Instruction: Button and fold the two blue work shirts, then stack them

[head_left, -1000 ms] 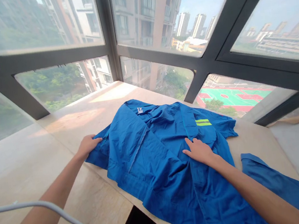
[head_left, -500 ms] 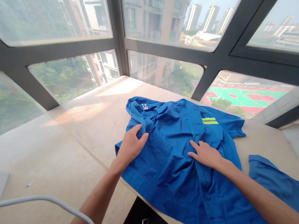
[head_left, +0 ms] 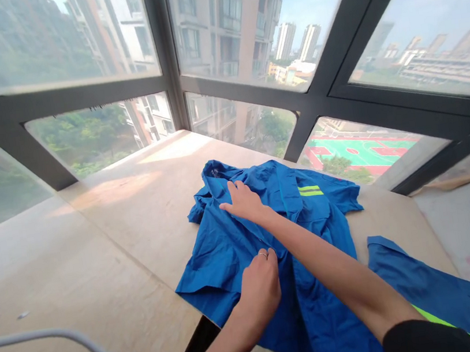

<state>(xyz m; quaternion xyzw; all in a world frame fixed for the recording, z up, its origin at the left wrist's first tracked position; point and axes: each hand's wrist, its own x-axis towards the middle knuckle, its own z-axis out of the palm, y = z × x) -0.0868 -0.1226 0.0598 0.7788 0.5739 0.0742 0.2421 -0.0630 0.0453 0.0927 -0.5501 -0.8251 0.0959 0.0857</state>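
A blue work shirt (head_left: 317, 234) with short sleeves and yellow-green stripes lies rumpled on the pale ledge, its collar toward the window. My left hand (head_left: 261, 280), a ring on one finger, is closed on the shirt's front near its lower middle. Farther up, my right hand (head_left: 242, 199) rests on the cloth just below the collar, fingers extended and thumb apart. My right forearm crosses over the shirt's front and hides part of it.
Another blue garment (head_left: 437, 281) with a yellow-green stripe lies at the right. A white cable (head_left: 83, 341) arcs across the lower left. A small white scrap (head_left: 23, 315) lies on the stone ledge (head_left: 113, 274). Dark window frames (head_left: 168, 57) border the far side.
My left hand has moved from the collar side down and right, closing on the shirt front. My right hand has moved up and left toward the collar. The left front panel now spreads outward.
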